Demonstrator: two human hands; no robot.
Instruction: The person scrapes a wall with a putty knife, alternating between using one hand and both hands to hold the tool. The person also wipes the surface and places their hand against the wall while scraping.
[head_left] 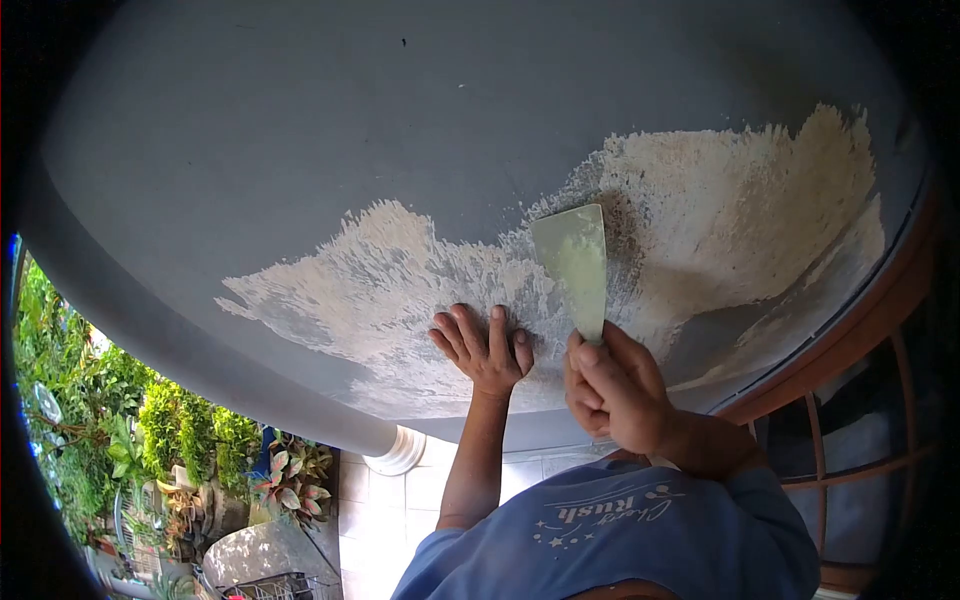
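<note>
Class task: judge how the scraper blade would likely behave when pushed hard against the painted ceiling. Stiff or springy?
The scraper blade looks thin and flat, so it probably flexes slightly. Held in the right hand, it seems light. The grey paint around the scraped patch likely flakes off brittle.

I see ceiling (300,120) overhead | scraped patch (700,220) on it, centre to right | scraper (573,265) blade against patch, handle in right hand (615,390) | left hand (483,348) flat on ceiling, just left of scraper | window frame (850,400) to the right | plants (180,440) far left, below ceiling edge | column (398,450) between plants & arms
</note>
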